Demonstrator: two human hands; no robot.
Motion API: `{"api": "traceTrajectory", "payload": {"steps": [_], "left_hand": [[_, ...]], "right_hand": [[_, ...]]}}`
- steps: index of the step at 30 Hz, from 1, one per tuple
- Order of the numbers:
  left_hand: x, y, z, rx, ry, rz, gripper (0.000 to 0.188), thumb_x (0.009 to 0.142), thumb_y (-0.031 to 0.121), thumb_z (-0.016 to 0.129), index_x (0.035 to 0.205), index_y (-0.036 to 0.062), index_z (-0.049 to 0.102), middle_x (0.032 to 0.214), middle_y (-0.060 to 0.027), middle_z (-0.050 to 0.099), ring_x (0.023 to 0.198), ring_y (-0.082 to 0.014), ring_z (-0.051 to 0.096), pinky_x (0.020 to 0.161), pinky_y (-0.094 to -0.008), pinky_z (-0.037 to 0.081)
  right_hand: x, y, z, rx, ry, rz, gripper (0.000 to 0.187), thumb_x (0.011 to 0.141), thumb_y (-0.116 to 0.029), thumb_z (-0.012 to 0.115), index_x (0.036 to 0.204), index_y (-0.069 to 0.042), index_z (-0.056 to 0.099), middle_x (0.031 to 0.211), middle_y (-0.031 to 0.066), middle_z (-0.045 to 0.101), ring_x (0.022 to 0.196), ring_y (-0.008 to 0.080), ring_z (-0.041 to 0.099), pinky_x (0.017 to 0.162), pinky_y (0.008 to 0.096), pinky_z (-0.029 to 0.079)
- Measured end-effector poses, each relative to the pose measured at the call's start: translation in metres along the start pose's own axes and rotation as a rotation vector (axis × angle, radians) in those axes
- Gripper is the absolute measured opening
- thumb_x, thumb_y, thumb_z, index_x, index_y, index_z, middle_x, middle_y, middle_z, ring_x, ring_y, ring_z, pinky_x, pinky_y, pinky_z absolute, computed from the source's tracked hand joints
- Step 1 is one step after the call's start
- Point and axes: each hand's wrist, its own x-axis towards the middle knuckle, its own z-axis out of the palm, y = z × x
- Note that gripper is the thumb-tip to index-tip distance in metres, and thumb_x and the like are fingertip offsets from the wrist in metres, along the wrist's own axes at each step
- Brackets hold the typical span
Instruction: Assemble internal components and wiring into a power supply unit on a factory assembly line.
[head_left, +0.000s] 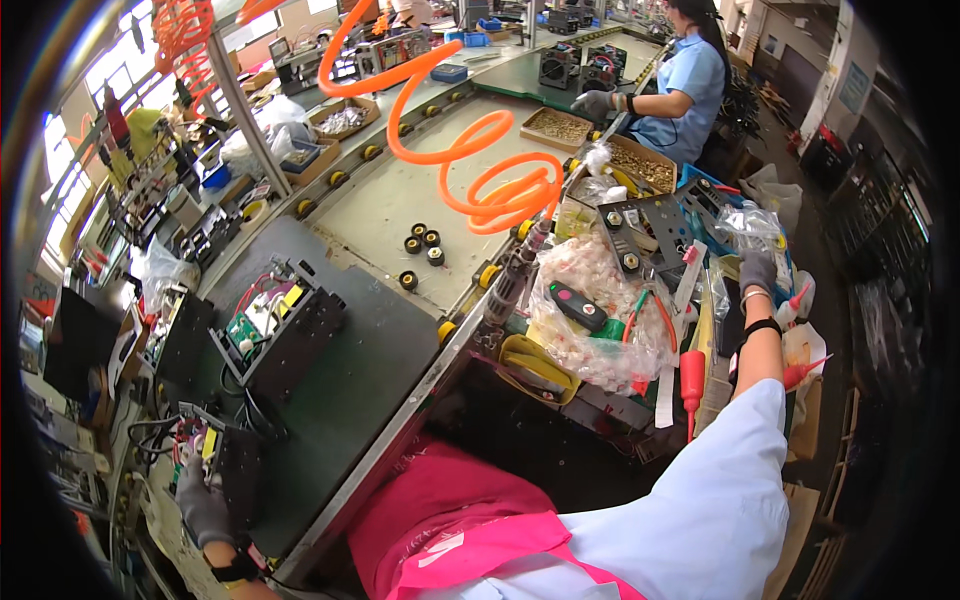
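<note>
My left hand (205, 508), in a grey glove, is at the near left, its fingers closed against the end of a black-cased electronic unit (238, 462) with a yellow part and dark cables. Beyond it on the dark green board stands a larger open unit (275, 330) with a green circuit board and red wires. My right arm stretches far to the right. There my gloved right hand (757, 270) is closed beside a clear plastic bag (750, 226) on the crowded side shelf; what its fingers hold is hidden.
An orange coiled hose (480, 150) hangs above the line, with a power screwdriver (515, 275) below it. Several black rollers (425, 238) lie on the pale board. A red-handled bottle (691, 375), pliers (668, 320) and screw trays (556, 128) crowd the right; a co-worker (690, 90) stands beyond.
</note>
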Motion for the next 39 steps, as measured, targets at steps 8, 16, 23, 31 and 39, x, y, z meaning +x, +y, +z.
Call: {"api": "traceTrajectory", "payload": {"steps": [8,16,23,31,39], "left_hand": [[0.012,0.019,-0.005,-0.041,-0.003,0.001,0.042,0.081,0.006,0.068,0.123,0.0033,0.062,0.116,-0.0207,0.065,0.107,-0.0399,0.062,0.093,-0.0444,0.049],[-0.022,0.127,-0.023,-0.358,0.138,0.370,0.040,0.082,0.012,0.071,0.120,0.0031,0.064,0.120,-0.0183,0.064,0.110,-0.0361,0.062,0.092,-0.0443,0.051],[-0.061,0.219,-0.035,-1.188,-0.215,0.661,0.071,0.078,0.031,0.083,0.136,0.0009,0.053,0.125,-0.0198,0.062,0.115,-0.0346,0.061,0.097,-0.0407,0.049],[-0.099,0.130,-0.003,-1.557,-0.385,-0.203,0.038,0.087,-0.001,0.069,0.122,-0.0017,0.055,0.104,-0.0029,0.065,0.094,-0.0094,0.060,0.088,-0.0277,0.050],[-0.117,0.080,0.006,-1.455,-0.177,-0.175,0.039,0.087,0.003,0.067,0.126,0.0040,0.058,0.100,-0.0032,0.066,0.087,-0.0070,0.058,0.076,-0.0247,0.048]], "right_hand": [[0.054,0.044,-0.107,0.178,0.454,0.241,0.024,0.097,-0.026,0.047,0.112,-0.011,0.060,0.110,0.0240,0.067,0.105,0.0466,0.062,0.085,0.0539,0.052],[-0.107,-0.050,-0.348,0.165,0.516,-0.273,0.030,0.092,-0.023,0.058,0.118,-0.012,0.066,0.110,0.0175,0.070,0.100,0.0379,0.067,0.084,0.0462,0.054],[-0.335,-0.234,-0.391,0.553,0.138,-1.596,0.012,0.077,-0.013,0.064,0.087,-0.009,0.061,0.066,0.0100,0.060,0.067,0.0324,0.066,0.061,0.0432,0.052],[-0.471,-0.420,-0.343,1.311,-0.187,-1.630,0.028,0.084,-0.026,0.069,0.109,-0.013,0.068,0.093,0.0134,0.066,0.083,0.0352,0.066,0.069,0.0413,0.053],[-0.552,-0.448,-0.306,1.257,0.124,-1.611,0.047,0.084,-0.039,0.070,0.122,-0.012,0.069,0.131,0.0071,0.059,0.116,0.0248,0.055,0.101,0.0419,0.041]]}}
